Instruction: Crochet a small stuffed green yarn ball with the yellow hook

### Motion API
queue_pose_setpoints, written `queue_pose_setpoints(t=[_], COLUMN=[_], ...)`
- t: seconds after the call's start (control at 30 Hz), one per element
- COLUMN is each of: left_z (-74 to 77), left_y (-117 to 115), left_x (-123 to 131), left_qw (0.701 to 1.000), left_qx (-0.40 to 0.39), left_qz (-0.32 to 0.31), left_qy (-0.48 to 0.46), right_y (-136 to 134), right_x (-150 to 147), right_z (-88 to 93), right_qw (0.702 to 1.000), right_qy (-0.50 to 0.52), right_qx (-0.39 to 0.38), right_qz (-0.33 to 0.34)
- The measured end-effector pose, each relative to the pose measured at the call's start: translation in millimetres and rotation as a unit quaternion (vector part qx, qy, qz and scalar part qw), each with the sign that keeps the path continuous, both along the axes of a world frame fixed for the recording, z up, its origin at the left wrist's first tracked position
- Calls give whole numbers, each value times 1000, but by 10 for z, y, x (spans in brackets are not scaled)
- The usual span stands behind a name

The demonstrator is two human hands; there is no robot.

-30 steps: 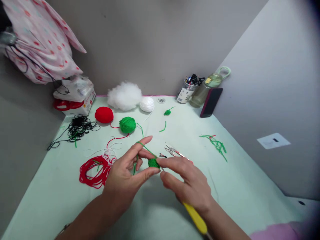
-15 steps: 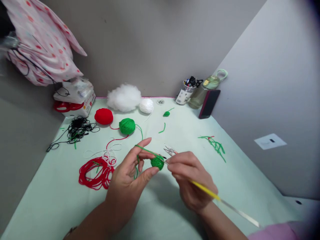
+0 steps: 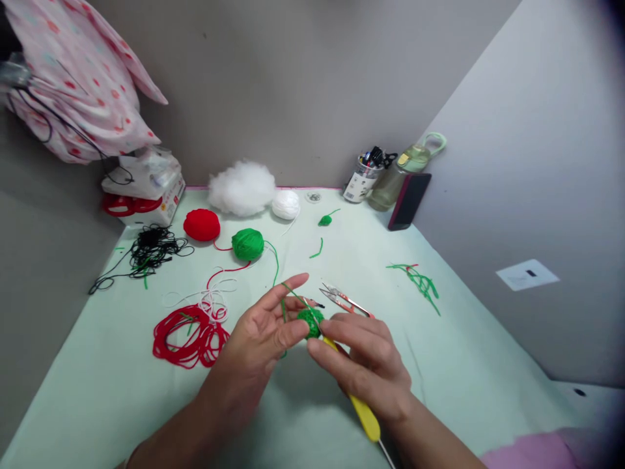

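A small green crocheted piece (image 3: 311,322) is pinched between the thumb and fingers of my left hand (image 3: 266,329). Green yarn runs from the piece over my raised left index finger and down past the palm. My right hand (image 3: 368,365) grips a yellow-handled crochet hook (image 3: 364,417), whose metal tip meets the piece. Just beyond my right fingers lie thread snips (image 3: 342,298) on the table. Farther back, the green yarn ball (image 3: 248,245) trails a strand toward my left hand.
Red yarn loops (image 3: 180,339), black tangled yarn (image 3: 153,251) and a red ball (image 3: 202,225) lie left. White stuffing (image 3: 243,189) and a white ball (image 3: 286,204) sit behind. Green scraps (image 3: 420,281), a phone (image 3: 410,202), a bottle (image 3: 390,185) and a pen cup (image 3: 362,179) stand or lie right.
My left hand and the green piece have shifted slightly right. My right hand has turned, swinging the hook's handle downward and left, and more of the snips shows.
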State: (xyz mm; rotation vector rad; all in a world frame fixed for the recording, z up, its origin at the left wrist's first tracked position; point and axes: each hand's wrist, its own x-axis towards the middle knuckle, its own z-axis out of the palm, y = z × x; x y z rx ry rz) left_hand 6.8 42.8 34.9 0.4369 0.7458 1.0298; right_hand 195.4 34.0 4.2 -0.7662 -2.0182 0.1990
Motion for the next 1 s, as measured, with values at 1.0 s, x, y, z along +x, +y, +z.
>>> queue_pose_setpoints(t=[1.0], left_z=[-148], left_y=[117], left_x=[-321], left_qw=[958], left_qx=[154], left_qz=[-94], left_qy=[224], right_y=[160], right_x=[-148], right_z=[113], right_qw=[921], right_qy=[269], right_qx=[-260], right_qz=[112])
